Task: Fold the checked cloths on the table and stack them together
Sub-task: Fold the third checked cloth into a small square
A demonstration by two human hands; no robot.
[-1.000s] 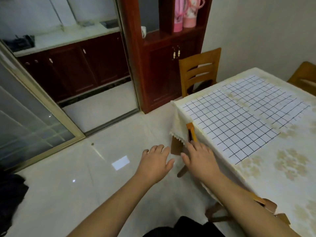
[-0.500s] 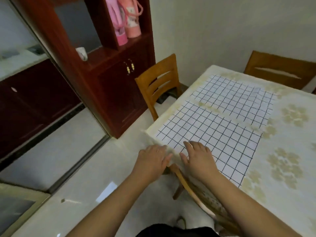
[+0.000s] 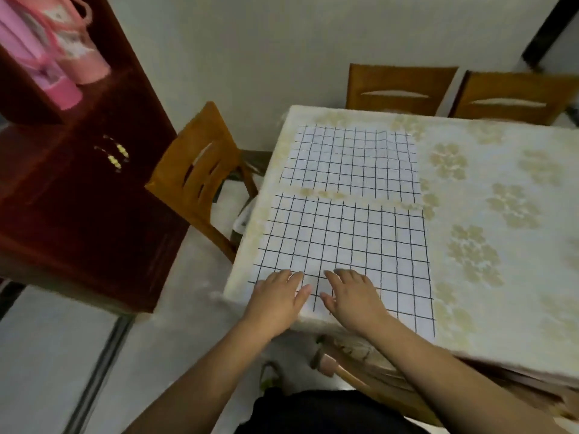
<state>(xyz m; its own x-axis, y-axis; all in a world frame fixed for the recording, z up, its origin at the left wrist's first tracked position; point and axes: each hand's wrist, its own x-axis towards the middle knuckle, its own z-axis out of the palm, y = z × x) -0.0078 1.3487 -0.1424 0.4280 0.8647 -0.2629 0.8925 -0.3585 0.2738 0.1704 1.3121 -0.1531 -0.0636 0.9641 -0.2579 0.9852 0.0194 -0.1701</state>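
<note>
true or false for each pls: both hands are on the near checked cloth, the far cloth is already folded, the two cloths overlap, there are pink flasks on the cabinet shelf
1. Both the left hand and right hand rest flat on the near checked cloth. True.
2. The far checked cloth is already folded. False: it lies spread flat.
3. The two cloths overlap. False: a strip of tablecloth shows between them.
4. Pink flasks stand on the cabinet shelf. True.

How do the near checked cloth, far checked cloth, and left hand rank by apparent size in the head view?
1. Near checked cloth
2. Far checked cloth, which looks smaller, though its distance may explain that; their true sizes may match.
3. Left hand
</note>
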